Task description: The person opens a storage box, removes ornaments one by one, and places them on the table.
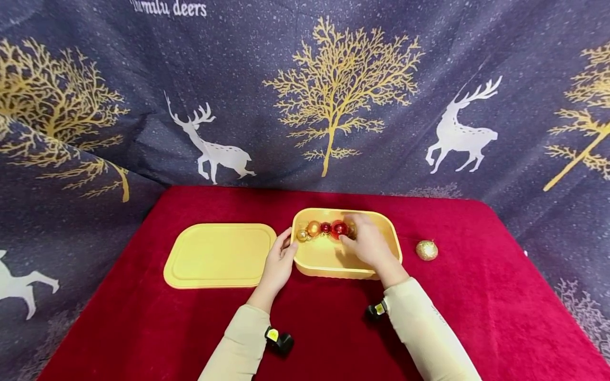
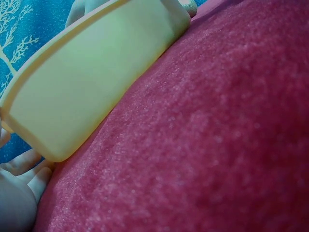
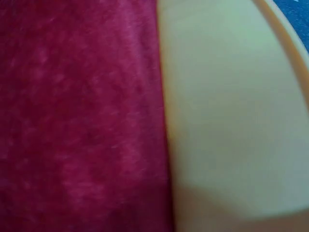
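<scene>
Fingers of the right hand (image 1: 367,244) reach among light, fragile-looking baubles (image 1: 326,229); grip hidden, left hand (image 1: 278,262) steadies the tub (image 1: 329,264).

We reach forward with both forearms in pale sleeves, each with a small dark camera strapped at the wrist. Our left hand (image 1: 278,264) lies palm inward, its fingers (image 2: 29,174) fairly straight and laid side by side, the thumb pointing up and forward. Our right hand (image 1: 366,242) stretches further ahead, back of the hand upward, its fingers pointing left and bent slightly down at the tips. The two hands are near each other but apart.
</scene>
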{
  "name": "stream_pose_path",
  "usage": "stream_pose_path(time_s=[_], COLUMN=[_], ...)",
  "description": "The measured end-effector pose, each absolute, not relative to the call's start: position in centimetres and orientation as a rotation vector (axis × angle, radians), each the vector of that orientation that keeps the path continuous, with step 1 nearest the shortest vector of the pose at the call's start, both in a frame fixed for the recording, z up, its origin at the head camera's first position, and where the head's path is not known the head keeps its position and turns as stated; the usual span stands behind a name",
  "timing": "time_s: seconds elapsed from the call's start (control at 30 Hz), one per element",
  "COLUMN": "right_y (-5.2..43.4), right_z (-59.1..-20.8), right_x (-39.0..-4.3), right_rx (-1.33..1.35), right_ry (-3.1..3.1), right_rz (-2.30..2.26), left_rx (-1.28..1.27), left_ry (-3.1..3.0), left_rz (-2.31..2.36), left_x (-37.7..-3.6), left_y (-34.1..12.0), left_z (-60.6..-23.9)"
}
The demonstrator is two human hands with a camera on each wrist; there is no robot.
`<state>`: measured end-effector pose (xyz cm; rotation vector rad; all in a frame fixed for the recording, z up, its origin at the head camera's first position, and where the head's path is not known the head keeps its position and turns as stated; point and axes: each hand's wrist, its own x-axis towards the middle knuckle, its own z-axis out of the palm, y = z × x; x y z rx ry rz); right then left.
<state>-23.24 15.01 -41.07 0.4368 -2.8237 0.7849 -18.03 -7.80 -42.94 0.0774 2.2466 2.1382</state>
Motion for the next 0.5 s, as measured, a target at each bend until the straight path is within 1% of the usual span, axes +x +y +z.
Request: stream_pose_path(time_s=[0.17, 0.37, 0.5], right_y=[15.0, 14.6, 14.5], right_z=[-41.6, -42.2, -42.4], right_x=[-23.5, -23.4, -23.4], right_rx=[0.516, 0.644, 0.671], right_ry=[-2.844, -2.807, -2.772], right_rz=[0.702, 0.481, 0.422], left_rx=[0.084, 0.079, 0.088], left_ry=[2.232, 2.23, 2.219], left_rz=[2.145, 2.143, 2.153], left_x=[-18.2, -18.1, -18.2], left_y=[-7.9, -7.9, -7.8], left_z=[-43.1, -43.2, -43.3])
